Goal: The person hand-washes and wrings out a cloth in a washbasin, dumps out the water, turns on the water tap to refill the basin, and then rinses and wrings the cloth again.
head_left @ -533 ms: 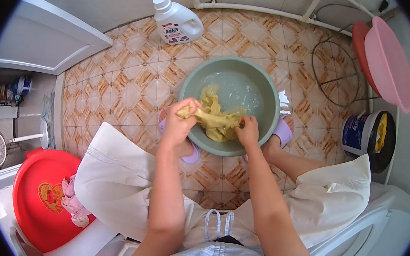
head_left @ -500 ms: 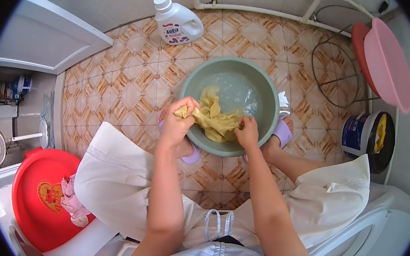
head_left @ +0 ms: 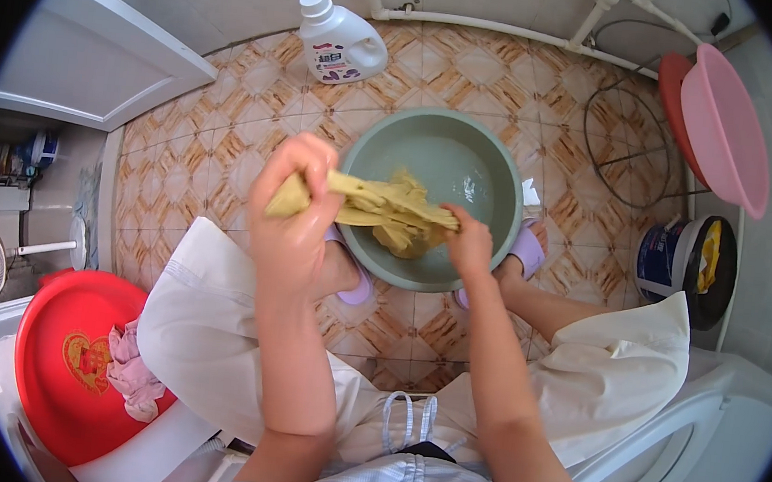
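A wet yellow cloth garment (head_left: 389, 206) is stretched between my two hands over a grey-green basin (head_left: 369, 146) with some water in it. My left hand (head_left: 296, 191) is raised at the basin's left rim, its fingers wrapped round one bunched end of the garment. My right hand (head_left: 467, 241) grips the other end lower down, inside the basin's near right part. Folds of the garment hang between the hands into the basin. Whether its lowest part touches the water I cannot tell.
A white detergent bottle (head_left: 340, 43) stands on the tiled floor beyond the basin. At left, a red basin (head_left: 43, 375) holds a pink cloth (head_left: 134, 370). A pink basin (head_left: 727, 130) leans at the right wall, above a dark bucket (head_left: 681, 265). A white door (head_left: 97, 55) stands at far left.
My left hand has risen and moved left, pulling its end of the yellow garment up and stretching it. My right hand has stayed nearly in place.
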The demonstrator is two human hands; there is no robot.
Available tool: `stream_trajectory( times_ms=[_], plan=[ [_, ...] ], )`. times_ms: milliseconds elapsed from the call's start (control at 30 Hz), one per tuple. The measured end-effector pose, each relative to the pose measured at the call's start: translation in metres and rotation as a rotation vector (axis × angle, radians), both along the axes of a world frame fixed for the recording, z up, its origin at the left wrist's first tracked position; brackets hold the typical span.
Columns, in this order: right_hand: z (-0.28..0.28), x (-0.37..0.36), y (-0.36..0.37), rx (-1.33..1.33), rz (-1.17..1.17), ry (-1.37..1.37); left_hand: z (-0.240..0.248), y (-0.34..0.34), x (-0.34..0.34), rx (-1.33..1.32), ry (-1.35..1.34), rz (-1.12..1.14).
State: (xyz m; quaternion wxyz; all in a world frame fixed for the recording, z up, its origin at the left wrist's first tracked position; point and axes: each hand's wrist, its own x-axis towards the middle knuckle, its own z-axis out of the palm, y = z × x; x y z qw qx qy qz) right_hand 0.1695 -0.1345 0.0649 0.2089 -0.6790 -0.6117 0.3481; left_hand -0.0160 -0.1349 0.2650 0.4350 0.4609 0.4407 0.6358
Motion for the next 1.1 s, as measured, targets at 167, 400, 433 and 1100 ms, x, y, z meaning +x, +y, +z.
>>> stream_trajectory(
  times_ms=[167, 400, 433, 1100],
  plan=[
    [-0.041, 0.064, 0.009, 0.033, -0.216, 0.274, -0.084, 0.010, -0.011, -0.393, 0.421, 0.129],
    [0.016, 0.063, 0.016, -0.240, -0.655, 0.702, -0.192, -0.028, 0.008, -0.861, 1.168, 0.114],
    [0.016, 0.066, 0.019, -0.393, -0.547, 0.687, -0.194, -0.029, 0.009, -0.875, 1.186, 0.112],
    [0.325, 0.049, 0.060, 0.825, -0.026, 0.891, 0.084, 0.048, 0.007, 0.188, -0.194, 0.257]
  ],
)
